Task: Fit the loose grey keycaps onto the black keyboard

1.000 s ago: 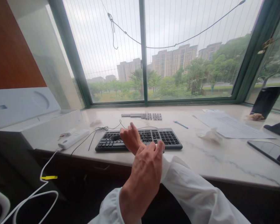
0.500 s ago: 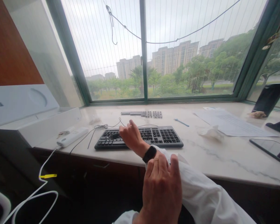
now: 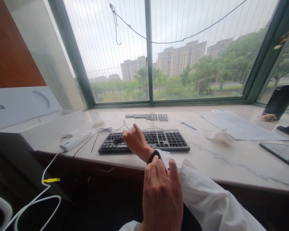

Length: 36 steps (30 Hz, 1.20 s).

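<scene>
A black keyboard (image 3: 177,141) with grey edging lies near the front of the marble-patterned counter. Over its left half is my right hand (image 3: 135,141), its fingers curled around a small dark tool (image 3: 118,140) that looks like a brush; its tip hangs over the keys. On that wrist sits a black watch (image 3: 154,156), partly covered. My left hand (image 3: 162,189) comes up from below, fingers bent over the watch and the white sleeve cuff (image 3: 165,154), thumb on the other side. Behind the keyboard, grey keycaps (image 3: 146,117) lie in rows.
To the left are an open white box (image 3: 50,128) and a white power strip (image 3: 75,140). On the right lie a blue stick (image 3: 188,125), crumpled tissue (image 3: 218,137), printed paper (image 3: 243,126) and a phone (image 3: 280,152). A dark upright object (image 3: 280,101) stands by the window.
My left hand has slid slightly left and up along the wrist, its fingers now covering more of the watch. My right hand stays in place over the keyboard.
</scene>
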Tool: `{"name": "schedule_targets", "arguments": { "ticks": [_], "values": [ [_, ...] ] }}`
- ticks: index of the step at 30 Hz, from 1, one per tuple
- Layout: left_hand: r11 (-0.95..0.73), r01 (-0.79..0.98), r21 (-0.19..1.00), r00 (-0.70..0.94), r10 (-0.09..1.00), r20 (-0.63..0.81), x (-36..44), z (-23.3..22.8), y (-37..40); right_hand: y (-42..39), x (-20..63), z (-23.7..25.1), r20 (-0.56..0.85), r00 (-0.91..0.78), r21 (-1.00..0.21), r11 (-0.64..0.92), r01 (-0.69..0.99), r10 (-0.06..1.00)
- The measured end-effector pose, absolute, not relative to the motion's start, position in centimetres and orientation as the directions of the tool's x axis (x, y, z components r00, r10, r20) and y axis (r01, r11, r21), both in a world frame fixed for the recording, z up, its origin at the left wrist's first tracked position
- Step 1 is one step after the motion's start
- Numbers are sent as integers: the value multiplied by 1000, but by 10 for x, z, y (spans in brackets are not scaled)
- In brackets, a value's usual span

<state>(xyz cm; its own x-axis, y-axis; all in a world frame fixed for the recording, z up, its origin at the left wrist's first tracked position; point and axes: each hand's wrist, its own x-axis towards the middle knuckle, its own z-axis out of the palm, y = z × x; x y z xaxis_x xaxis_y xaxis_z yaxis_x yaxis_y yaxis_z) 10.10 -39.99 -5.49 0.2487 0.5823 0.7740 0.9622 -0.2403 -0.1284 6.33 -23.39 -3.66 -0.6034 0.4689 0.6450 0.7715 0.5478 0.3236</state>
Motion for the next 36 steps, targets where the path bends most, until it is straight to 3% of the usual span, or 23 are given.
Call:
{"name": "schedule_targets", "arguments": {
  "ticks": [23, 36],
  "values": [
    [-229, 972, -57, 198, 658, 726, 126, -60, -404, -233, 61, -41, 693, -598, 343, 545, 765, 403],
    [-269, 960, -71, 239, 665, 707, 120, -57, -405, -236, 61, -38, 657, -611, 338, 552, 762, 442]
  ]
}}
